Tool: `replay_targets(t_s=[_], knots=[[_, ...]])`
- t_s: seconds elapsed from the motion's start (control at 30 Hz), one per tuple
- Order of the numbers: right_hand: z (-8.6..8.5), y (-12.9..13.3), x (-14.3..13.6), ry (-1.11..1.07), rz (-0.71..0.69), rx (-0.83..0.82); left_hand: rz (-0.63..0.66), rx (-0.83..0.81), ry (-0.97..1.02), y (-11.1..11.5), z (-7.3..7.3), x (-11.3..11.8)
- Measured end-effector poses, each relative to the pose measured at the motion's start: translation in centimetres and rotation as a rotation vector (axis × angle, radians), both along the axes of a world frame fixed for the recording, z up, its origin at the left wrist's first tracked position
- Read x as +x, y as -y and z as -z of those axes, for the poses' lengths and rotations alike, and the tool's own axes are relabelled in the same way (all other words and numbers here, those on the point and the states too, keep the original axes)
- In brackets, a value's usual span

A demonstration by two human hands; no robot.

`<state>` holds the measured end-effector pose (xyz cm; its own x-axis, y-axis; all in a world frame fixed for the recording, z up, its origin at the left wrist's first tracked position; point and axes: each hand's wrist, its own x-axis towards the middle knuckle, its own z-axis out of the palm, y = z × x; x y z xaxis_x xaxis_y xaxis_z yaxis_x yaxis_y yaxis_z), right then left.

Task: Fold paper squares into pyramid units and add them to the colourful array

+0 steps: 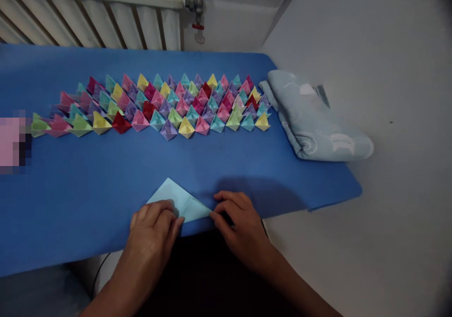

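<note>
A light blue sheet of folding paper (187,205), creased into a pointed shape, lies at the near edge of the blue table. My left hand (154,225) rests over its left part, fingers bent together and pressing it down; the paper beneath is hidden. At the right corner, my right hand (236,216) pinches the paper's tip between thumb and fingers. Beyond the paper, several rows of small folded paper boats (187,128) in many colours stand close together across the table.
The blue tabletop (106,180) ends just in front of my body. A folded pale blue blanket (318,119) lies at the right end by the wall. Behind the table are a white radiator (106,20) and a pipe valve with a red handle (198,26). A blurred pink patch (10,140) is at far left.
</note>
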<state>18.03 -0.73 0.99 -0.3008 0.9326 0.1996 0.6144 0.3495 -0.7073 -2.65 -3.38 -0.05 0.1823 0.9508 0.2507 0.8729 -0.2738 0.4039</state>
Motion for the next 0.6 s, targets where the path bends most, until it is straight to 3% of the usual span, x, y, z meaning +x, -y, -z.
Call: replay_targets(t_s=[0.6], knots=[[-0.26, -0.02, -0.35, 0.033, 0.025, -0.035, -0.016, -0.061, -0.085, -0.01, -0.27, 0.22]])
